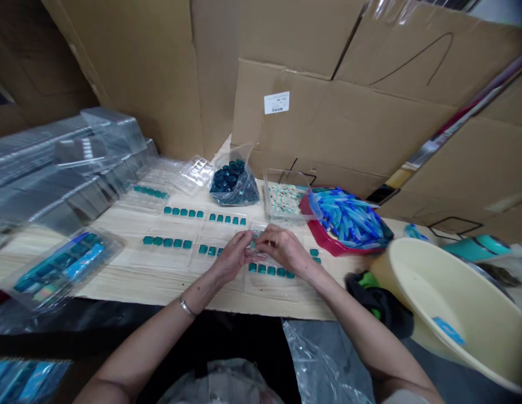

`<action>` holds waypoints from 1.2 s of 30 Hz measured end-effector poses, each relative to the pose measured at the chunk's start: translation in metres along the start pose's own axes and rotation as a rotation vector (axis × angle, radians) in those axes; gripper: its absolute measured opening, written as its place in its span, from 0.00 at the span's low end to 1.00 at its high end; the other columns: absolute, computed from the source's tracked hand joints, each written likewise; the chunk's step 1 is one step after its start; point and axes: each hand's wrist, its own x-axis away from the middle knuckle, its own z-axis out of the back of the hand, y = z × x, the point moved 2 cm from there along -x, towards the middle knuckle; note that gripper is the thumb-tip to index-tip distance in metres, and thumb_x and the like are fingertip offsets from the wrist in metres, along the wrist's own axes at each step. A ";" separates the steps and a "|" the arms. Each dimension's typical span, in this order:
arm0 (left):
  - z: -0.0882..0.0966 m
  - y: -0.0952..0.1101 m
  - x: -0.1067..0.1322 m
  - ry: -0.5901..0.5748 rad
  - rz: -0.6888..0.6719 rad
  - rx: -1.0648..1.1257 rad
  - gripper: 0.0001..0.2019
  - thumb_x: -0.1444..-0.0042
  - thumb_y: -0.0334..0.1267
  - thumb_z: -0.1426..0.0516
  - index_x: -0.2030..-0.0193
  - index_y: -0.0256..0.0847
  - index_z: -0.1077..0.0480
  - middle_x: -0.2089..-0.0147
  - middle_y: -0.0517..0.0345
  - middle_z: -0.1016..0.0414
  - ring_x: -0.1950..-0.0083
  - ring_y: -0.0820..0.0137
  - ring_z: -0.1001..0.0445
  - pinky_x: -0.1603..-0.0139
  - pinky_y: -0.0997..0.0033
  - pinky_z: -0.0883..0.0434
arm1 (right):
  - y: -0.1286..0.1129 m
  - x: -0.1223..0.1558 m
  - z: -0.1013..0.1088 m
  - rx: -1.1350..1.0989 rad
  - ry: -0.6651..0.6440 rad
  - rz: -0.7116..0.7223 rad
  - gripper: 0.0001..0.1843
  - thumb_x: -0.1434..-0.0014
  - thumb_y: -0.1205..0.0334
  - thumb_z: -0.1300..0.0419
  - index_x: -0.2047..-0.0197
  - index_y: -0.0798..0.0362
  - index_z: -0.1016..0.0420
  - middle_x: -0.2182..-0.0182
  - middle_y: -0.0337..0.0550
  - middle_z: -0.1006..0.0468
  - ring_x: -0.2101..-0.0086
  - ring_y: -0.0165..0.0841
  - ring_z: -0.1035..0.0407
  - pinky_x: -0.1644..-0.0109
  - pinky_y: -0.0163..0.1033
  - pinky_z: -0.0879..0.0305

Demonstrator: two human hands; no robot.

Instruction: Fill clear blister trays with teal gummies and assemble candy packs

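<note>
My left hand (234, 255) and my right hand (283, 247) meet over the middle of the table. The left fingers are closed at the edge of a clear plastic tray (261, 257), with a bit of teal showing between the hands. My right thumb and fingers are pinched together close by; what they hold is hidden. Below the hands, a row of square teal gem-like pieces (271, 270) lies in a clear tray. More teal pieces (167, 242) sit in rows to the left, and another pair (314, 256) lies to the right.
Behind stand a bag of dark teal pieces (233, 182), a clear box of small pale pieces (285, 200) and a red basin (328, 242) of blue pieces. Clear packaging (71, 168) is piled left, near a filled package (61, 269). A cream tub (466, 303) stands right. Cardboard (319, 123) walls the back.
</note>
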 end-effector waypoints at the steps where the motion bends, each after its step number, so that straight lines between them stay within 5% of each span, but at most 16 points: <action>1: 0.000 0.000 0.000 0.001 0.003 0.002 0.13 0.48 0.42 0.42 0.59 0.37 0.34 0.57 0.53 0.28 0.66 0.69 0.24 0.61 0.60 0.26 | -0.002 0.001 0.000 0.022 -0.008 0.029 0.07 0.44 0.67 0.43 0.71 0.54 0.23 0.72 0.41 0.28 0.71 0.27 0.33 0.68 0.30 0.43; 5: -0.001 0.004 0.000 -0.008 0.018 -0.012 0.13 0.46 0.41 0.43 0.57 0.37 0.34 0.55 0.49 0.27 0.62 0.65 0.24 0.59 0.59 0.26 | 0.018 -0.009 0.016 0.048 0.078 0.086 0.09 0.41 0.65 0.45 0.65 0.53 0.23 0.70 0.43 0.25 0.68 0.29 0.31 0.65 0.31 0.40; 8: 0.001 0.009 -0.001 0.020 0.021 -0.035 0.14 0.46 0.40 0.43 0.55 0.37 0.36 0.51 0.45 0.28 0.57 0.60 0.24 0.56 0.58 0.27 | 0.069 -0.037 0.042 0.197 0.220 -0.098 0.10 0.43 0.68 0.45 0.62 0.55 0.23 0.65 0.46 0.22 0.63 0.33 0.30 0.59 0.34 0.39; 13: 0.006 0.013 -0.003 0.071 0.038 -0.022 0.14 0.46 0.39 0.43 0.54 0.36 0.36 0.50 0.43 0.28 0.55 0.57 0.25 0.55 0.59 0.27 | 0.156 -0.095 0.052 0.372 -0.016 -0.423 0.10 0.46 0.69 0.45 0.65 0.57 0.22 0.64 0.47 0.21 0.62 0.33 0.29 0.61 0.30 0.39; 17: 0.009 0.013 -0.004 0.079 0.048 -0.016 0.15 0.46 0.39 0.43 0.53 0.37 0.36 0.48 0.43 0.29 0.54 0.56 0.26 0.56 0.60 0.27 | 0.182 -0.123 0.033 0.360 -0.086 -0.509 0.07 0.52 0.65 0.39 0.71 0.60 0.21 0.70 0.50 0.21 0.68 0.34 0.28 0.66 0.30 0.39; 23: 0.015 0.013 -0.006 0.074 0.052 -0.012 0.15 0.46 0.38 0.43 0.52 0.38 0.36 0.48 0.44 0.29 0.53 0.57 0.26 0.55 0.61 0.27 | 0.193 -0.129 0.021 0.299 -0.053 -0.521 0.08 0.60 0.71 0.35 0.71 0.58 0.22 0.69 0.45 0.21 0.66 0.33 0.29 0.65 0.30 0.39; 28: 0.018 0.010 -0.010 0.075 0.039 -0.013 0.14 0.46 0.39 0.43 0.53 0.38 0.36 0.49 0.44 0.28 0.54 0.58 0.25 0.55 0.61 0.27 | 0.191 -0.126 0.035 0.188 0.011 -0.515 0.04 0.57 0.71 0.37 0.73 0.59 0.24 0.74 0.43 0.23 0.71 0.30 0.30 0.68 0.29 0.38; 33: 0.017 0.010 -0.007 0.062 -0.009 0.021 0.14 0.46 0.39 0.43 0.54 0.37 0.35 0.53 0.45 0.27 0.58 0.60 0.24 0.56 0.59 0.27 | 0.142 -0.095 0.055 -0.196 0.096 -0.386 0.10 0.48 0.62 0.41 0.65 0.59 0.26 0.74 0.43 0.24 0.75 0.26 0.33 0.69 0.31 0.37; 36: 0.014 0.012 -0.004 0.057 -0.018 0.018 0.13 0.46 0.40 0.43 0.56 0.38 0.35 0.53 0.47 0.27 0.60 0.63 0.23 0.58 0.61 0.27 | 0.090 -0.064 0.048 -0.544 -0.061 -0.223 0.14 0.52 0.55 0.37 0.68 0.57 0.26 0.78 0.38 0.27 0.77 0.25 0.35 0.71 0.31 0.39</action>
